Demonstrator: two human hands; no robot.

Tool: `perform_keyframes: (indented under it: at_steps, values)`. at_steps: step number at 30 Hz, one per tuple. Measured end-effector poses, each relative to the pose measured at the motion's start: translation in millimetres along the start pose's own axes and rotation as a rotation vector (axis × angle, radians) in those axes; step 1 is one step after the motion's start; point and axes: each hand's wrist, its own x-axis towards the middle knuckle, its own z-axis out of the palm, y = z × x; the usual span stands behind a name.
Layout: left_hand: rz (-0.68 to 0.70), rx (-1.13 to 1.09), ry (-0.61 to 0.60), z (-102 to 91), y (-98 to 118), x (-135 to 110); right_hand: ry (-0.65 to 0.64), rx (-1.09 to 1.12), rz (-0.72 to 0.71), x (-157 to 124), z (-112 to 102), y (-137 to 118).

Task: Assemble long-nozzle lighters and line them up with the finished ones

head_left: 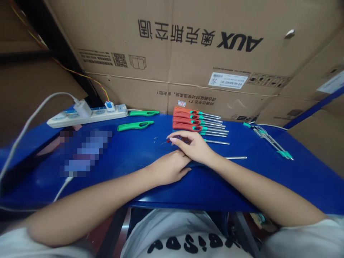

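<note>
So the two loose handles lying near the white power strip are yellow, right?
Not yellow: the head view shows the two loose handles are green. They do lie near the white power strip, on the blue table.

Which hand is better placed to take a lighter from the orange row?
Right, probably: the right hand lies close beside the orange lighters, fingers forward; the left hand rests further back.

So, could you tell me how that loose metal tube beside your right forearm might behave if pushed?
The metal tube looks thin, round and straight, so it would probably roll on the smooth blue table. It seems rigid and likely light.
</note>
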Motion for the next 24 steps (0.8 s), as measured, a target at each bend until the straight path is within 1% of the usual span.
perform_keyframes:
  at_steps: [2,5,9,11,13,17,19,20,22,24]
  values:
    - [-0.007,0.004,-0.011,0.6,-0.5,-1.0,-0.009,-0.021,0.016,6.4,4.9,6.5]
    - [0.001,0.006,-0.015,-0.3,-1.7,-1.9,0.004,-0.031,0.047,12.3,6.3,13.0]
    - [0.003,-0.016,-0.017,-1.9,-3.3,-1.3,0.032,0.009,0.035,13.2,5.7,13.1]
    - [-0.005,-0.044,-0.02,-2.1,-3.9,-0.1,0.102,0.062,0.018,11.4,2.8,8.8]
    - [-0.022,-0.074,-0.017,-1.9,-5.3,1.3,0.205,0.106,0.003,8.1,-3.7,3.0]
    - [-0.041,-0.119,0.014,-0.1,-11.6,3.4,0.421,0.155,-0.024,-3.1,-26.3,-2.1]
    - [-0.045,-0.159,0.07,0.7,-15.4,4.2,0.522,0.167,-0.032,-9.7,-38.9,1.3]
    - [-0.059,-0.189,0.117,0.8,-16.9,4.7,0.567,0.164,-0.024,-12.8,-44.6,4.0]
    - [-0.109,-0.275,0.242,0.2,-18.7,6.2,0.631,0.157,0.011,-17.5,-54.0,9.3]
    - [-0.166,-0.38,0.384,-1.8,-18.7,8.2,0.651,0.181,0.048,-20.2,-59.8,12.8]
